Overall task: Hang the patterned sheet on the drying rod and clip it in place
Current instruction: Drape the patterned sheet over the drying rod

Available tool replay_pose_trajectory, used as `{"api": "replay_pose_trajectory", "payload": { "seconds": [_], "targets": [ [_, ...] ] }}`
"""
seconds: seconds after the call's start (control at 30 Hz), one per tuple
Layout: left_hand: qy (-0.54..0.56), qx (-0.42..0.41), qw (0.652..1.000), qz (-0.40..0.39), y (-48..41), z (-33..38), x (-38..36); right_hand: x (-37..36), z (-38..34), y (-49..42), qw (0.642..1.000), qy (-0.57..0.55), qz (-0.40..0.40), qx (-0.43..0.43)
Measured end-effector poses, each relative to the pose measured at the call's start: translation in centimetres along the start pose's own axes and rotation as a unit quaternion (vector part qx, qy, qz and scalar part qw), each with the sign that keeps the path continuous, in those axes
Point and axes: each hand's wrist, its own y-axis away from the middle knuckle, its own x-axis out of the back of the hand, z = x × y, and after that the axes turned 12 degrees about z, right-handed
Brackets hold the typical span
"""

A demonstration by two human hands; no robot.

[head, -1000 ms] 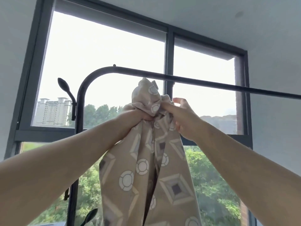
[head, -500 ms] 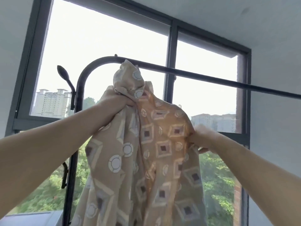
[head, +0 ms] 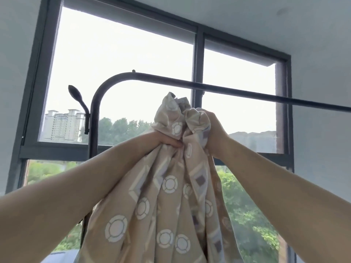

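- Below the drying rod (head: 237, 91), not touching it, you hold the bunched patterned sheet (head: 167, 202).
- Your left hand (head: 163, 139) and right hand (head: 214, 130) each clench a gathered fistful, side by side.

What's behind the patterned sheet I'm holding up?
Window frame and trees show around it. The patterned sheet covers the frame's middle bar lower down; the drying rod runs above, uncovered.

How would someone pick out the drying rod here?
Look at the big window. A thin black rod crosses in front of it, just above the bunched sheet. Unlike the window's straight frame, it curves downward at its left end.
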Motion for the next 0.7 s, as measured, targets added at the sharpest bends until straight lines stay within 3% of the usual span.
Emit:
{"api": "replay_pose_trajectory", "payload": {
  "seconds": [0.07,0.13,0.23,0.3,0.33,0.4,0.43,0.47,0.5,0.53,0.6,0.63,0.7],
  "targets": [
    [-0.003,-0.014,0.999,0.038,-0.4,0.0,0.3,0.7,0.4,0.5,0.999,0.028,-0.004,-0.013],
    [0.016,-0.011,0.997,0.074,-0.7,0.0,1.0,1.9,1.2,1.4,0.977,0.208,-0.043,-0.002],
    [0.04,-0.024,0.994,0.1,-0.7,0.7,2.3,3.3,3.1,3.4,0.887,0.417,-0.181,-0.082],
    [0.021,-0.061,0.991,0.119,-0.5,1.3,3.2,4.0,3.9,4.0,0.812,0.534,-0.207,-0.111],
    [0.001,-0.069,0.989,0.132,-0.2,1.7,3.6,4.4,3.8,3.9,0.81,0.544,-0.188,-0.116],
    [-0.039,-0.096,0.977,0.186,-0.2,2.3,4.8,5.4,2.6,2.9,0.88,0.458,-0.084,-0.096],
    [-0.039,-0.134,0.963,0.232,-0.2,2.5,5.5,5.9,1.6,2.1,0.922,0.384,0.01,-0.051],
    [-0.026,-0.17,0.948,0.268,-0.2,2.8,6.4,6.2,0.5,1.5,0.939,0.324,0.11,0.035],
    [0.001,-0.196,0.94,0.279,-0.5,2.9,7.2,6.2,-0.7,1.0,0.921,0.317,0.185,0.133],
    [0.021,-0.206,0.937,0.282,-0.5,3.0,7.5,6.1,-1.6,0.6,0.896,0.351,0.189,0.196],
    [-0.006,-0.187,0.95,0.249,-0.1,2.6,6.8,5.1,-1.8,0.8,0.872,0.437,0.068,0.211],
    [-0.028,-0.177,0.957,0.227,0.1,2.3,6.3,4.9,-1.4,0.6,0.879,0.439,0.032,0.182],
    [-0.021,-0.182,0.957,0.224,0.0,1.9,5.7,5.1,-1.7,0.1,0.944,0.301,0.075,0.114]
  ]
}}
